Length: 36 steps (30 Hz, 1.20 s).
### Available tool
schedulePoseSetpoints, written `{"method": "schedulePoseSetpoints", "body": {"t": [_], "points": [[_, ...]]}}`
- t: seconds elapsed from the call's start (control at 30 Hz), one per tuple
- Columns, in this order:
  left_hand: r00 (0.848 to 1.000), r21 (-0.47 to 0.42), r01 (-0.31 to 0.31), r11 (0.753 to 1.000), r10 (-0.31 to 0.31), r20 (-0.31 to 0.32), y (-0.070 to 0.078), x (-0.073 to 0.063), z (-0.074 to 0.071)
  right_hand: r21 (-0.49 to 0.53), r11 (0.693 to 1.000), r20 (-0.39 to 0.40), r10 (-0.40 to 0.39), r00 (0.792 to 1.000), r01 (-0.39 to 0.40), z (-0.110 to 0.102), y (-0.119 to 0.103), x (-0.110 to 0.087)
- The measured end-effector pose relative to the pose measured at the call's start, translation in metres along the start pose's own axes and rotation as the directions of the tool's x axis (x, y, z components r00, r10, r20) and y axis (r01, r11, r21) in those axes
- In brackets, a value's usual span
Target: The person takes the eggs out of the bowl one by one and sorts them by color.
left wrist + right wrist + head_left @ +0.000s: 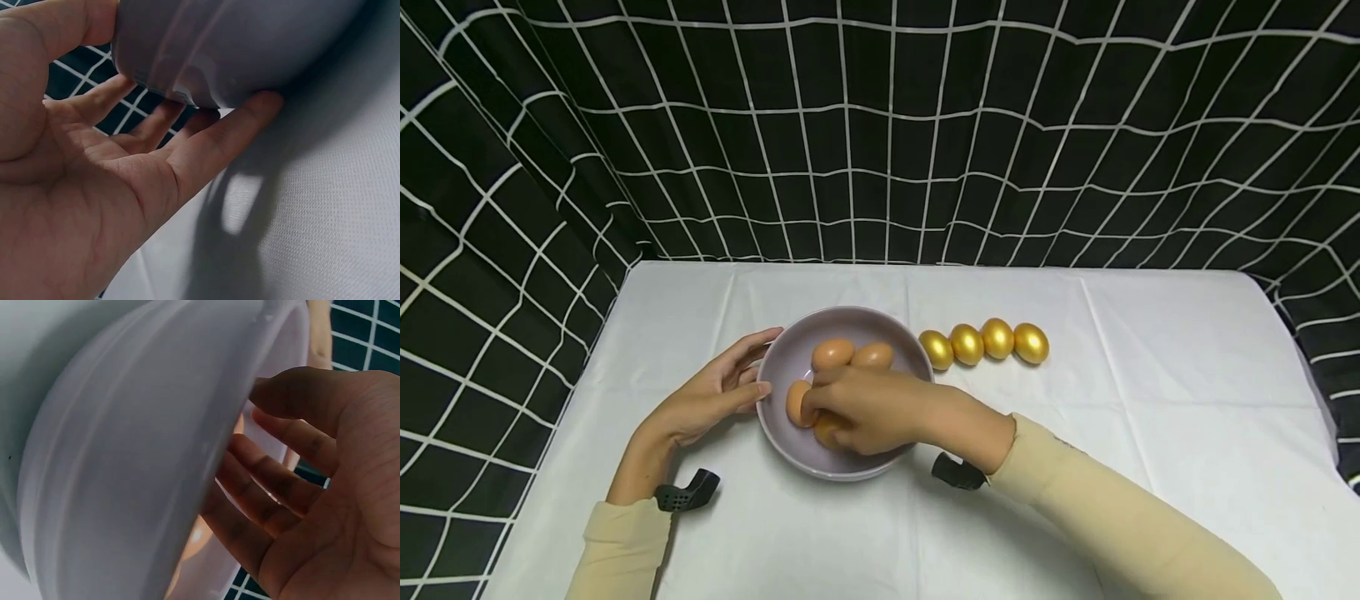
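My left hand (715,396) holds a mauve bowl (850,476) at its left side. Its thumb is at the rim, and its fingers (219,140) lie against the outer wall in the left wrist view. Several brown eggs (832,354) lie in the bowl. Reaching in over the right rim, my right hand (872,408) has its fingers and thumb curled round a brown egg (827,431) near the front. Another brown egg (796,403) sits against its index finger. The rim hides the right fingertips in the right wrist view.
Several gold eggs (997,338) stand in a row on the white tablecloth (1150,400), just right of the bowl. Behind the table and at its sides hangs a black curtain (880,142) with a white grid.
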<state>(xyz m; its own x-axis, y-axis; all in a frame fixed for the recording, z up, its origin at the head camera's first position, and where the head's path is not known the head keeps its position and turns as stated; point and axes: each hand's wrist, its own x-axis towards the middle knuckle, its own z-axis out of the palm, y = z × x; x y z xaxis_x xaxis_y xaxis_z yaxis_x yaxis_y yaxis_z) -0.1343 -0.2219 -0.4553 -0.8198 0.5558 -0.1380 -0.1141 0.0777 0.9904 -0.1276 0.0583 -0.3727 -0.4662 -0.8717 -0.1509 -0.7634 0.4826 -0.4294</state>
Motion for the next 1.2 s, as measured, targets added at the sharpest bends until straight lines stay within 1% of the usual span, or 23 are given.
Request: {"method": "schedulePoseSetpoints", "body": {"t": [0.1, 0.23, 0.33, 0.4, 0.5, 0.63, 0.77, 0.87, 1.0, 1.2], "points": [[1.000, 0.005, -0.006, 1.000, 0.006, -0.003, -0.001, -0.001, -0.001, -0.042, 0.999, 0.035, -0.005, 0.999, 0.006, 0.001, -0.002, 0.004], [1.000, 0.001, -0.007, 1.000, 0.007, 0.000, -0.001, -0.001, -0.001, -0.092, 0.995, 0.123, 0.038, 0.992, -0.027, 0.002, -0.006, 0.007], [1.000, 0.000, -0.010, 1.000, 0.010, 0.006, 0.000, 0.000, -0.002, -0.126, 0.991, 0.168, 0.060, 0.984, -0.039, 0.004, -0.008, 0.008], [1.000, 0.003, -0.015, 1.000, 0.015, 0.009, 0.001, 0.000, -0.002, -0.143, 0.989, 0.179, 0.065, 0.982, -0.039, 0.004, -0.009, 0.010], [1.000, 0.009, -0.017, 1.000, 0.017, 0.005, 0.001, 0.001, -0.003, -0.159, 0.985, 0.192, 0.090, 0.977, -0.060, 0.005, -0.011, 0.012], [1.000, 0.002, -0.010, 1.000, 0.010, 0.001, 0.001, 0.001, -0.003, -0.159, 0.982, 0.208, 0.131, 0.969, -0.098, 0.005, -0.012, 0.015], [1.000, -0.006, -0.008, 1.000, 0.008, 0.002, 0.000, 0.001, -0.002, -0.155, 0.982, 0.212, 0.140, 0.967, -0.108, 0.007, -0.012, 0.014], [1.000, -0.011, -0.006, 1.000, 0.006, 0.003, 0.000, 0.002, -0.001, -0.140, 0.986, 0.220, 0.118, 0.968, -0.089, 0.008, -0.010, 0.013], [1.000, -0.016, -0.004, 1.000, 0.004, -0.001, 0.000, 0.003, -0.001, -0.100, 0.994, 0.214, 0.065, 0.975, -0.044, 0.009, -0.006, 0.011], [1.000, -0.011, -0.001, 1.000, 0.001, -0.002, 0.001, 0.001, -0.002, -0.016, 1.000, 0.191, 0.027, 0.981, -0.025, 0.008, -0.003, 0.008]]}}
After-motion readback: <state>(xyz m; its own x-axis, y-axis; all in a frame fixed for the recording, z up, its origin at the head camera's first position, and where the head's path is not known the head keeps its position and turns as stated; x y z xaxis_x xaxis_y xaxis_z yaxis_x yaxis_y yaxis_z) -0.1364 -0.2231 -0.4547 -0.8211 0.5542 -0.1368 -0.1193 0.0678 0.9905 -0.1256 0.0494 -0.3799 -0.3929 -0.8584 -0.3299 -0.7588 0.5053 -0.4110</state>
